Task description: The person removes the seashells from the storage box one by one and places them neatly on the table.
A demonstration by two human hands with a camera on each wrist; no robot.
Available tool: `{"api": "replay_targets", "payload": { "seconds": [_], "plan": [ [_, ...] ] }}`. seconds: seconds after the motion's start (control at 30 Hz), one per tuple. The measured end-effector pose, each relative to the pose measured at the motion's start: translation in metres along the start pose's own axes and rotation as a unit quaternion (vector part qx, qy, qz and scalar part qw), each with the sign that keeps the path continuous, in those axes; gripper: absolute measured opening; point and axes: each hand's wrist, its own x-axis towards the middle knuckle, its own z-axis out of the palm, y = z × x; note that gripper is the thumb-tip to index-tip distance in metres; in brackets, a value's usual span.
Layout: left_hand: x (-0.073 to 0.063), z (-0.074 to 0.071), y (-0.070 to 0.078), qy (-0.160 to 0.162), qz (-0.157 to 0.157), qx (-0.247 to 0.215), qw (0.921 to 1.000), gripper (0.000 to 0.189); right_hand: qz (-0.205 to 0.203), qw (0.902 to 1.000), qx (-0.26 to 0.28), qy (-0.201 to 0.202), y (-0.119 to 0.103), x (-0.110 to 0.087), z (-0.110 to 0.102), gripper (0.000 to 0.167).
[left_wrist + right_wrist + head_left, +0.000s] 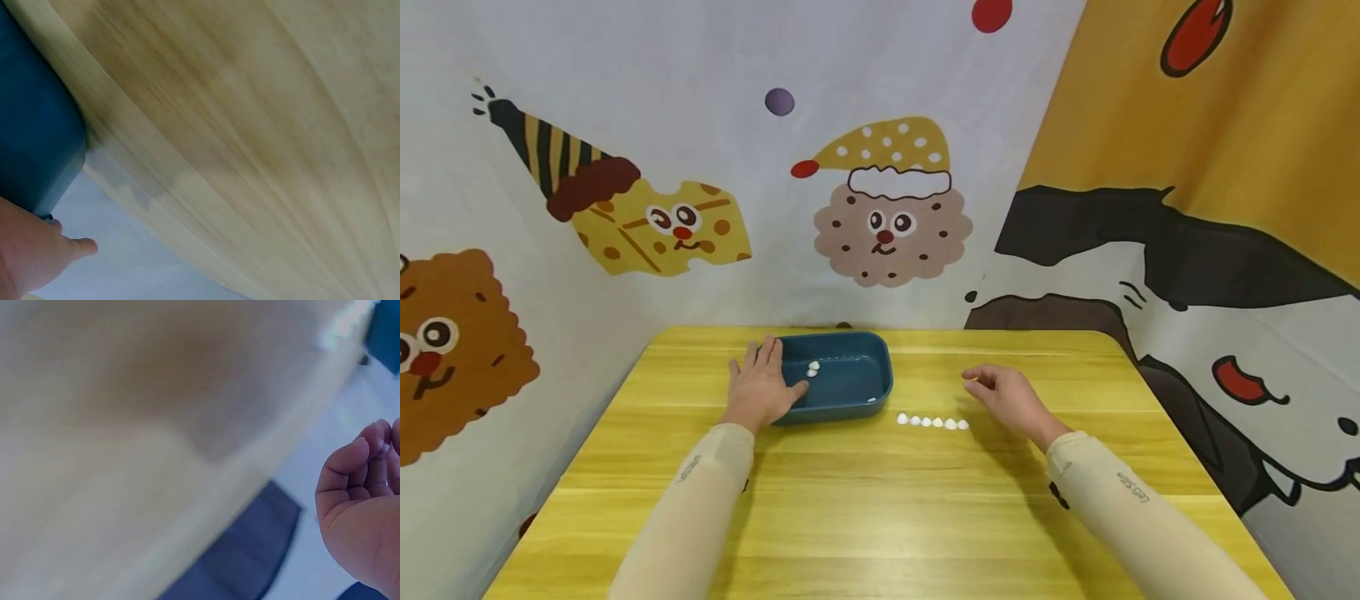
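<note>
A dark blue rectangular tray (842, 412) stands near the table's far edge. My left hand (762, 390) rests on its left end, fingers spread and straight, thumb over the near rim. Inside the tray lie two small white pieces (813, 368), shell-like in look, and a white speck (871, 400) shows at the near right corner. Right of the tray, several similar white pieces (932, 422) form a row on the table. My right hand (1009, 400) hovers above and right of the row's right end. Its fingers are loosely bent; no object shows between them in the right wrist view.
The wooden table (865, 517) has rounded far corners. Directly behind it hangs a curtain (715, 300) printed with cartoon figures, which also runs along both sides. In the left wrist view, the tray's wall (37, 125) stands close to the table edge.
</note>
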Motion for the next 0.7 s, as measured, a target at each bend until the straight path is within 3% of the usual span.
{"api": "replay_targets", "payload": {
  "seconds": [0.1, 0.2, 0.37, 0.47, 0.53, 0.7],
  "plan": [
    [0.002, 0.0, -0.003, -0.003, 0.001, 0.011, 0.9999, 0.101, -0.015, 0.9998, 0.006, 0.012, -0.036, 0.021, 0.002, 0.035],
    [0.004, 0.003, -0.004, -0.01, -0.001, 0.019, 0.9998, 0.101, -0.055, 0.9982, 0.012, 0.023, -0.078, 0.044, 0.018, 0.033],
    [0.003, 0.006, -0.008, -0.01, -0.017, 0.024, 0.9995, 0.097, -0.139, 0.9902, 0.003, -0.014, -0.138, 0.082, 0.081, 0.036],
    [0.002, 0.008, -0.006, -0.01, -0.02, 0.021, 0.9995, 0.092, -0.151, 0.9872, -0.018, -0.05, -0.152, 0.098, 0.118, 0.04],
    [0.002, 0.009, -0.002, -0.014, -0.016, 0.014, 0.9997, 0.09, -0.13, 0.9889, -0.029, -0.066, -0.154, 0.106, 0.137, 0.043],
    [0.004, 0.002, -0.003, -0.012, -0.02, 0.013, 0.9996, 0.089, -0.097, 0.9897, -0.068, -0.081, -0.155, 0.123, 0.163, 0.05]
  ]
}}
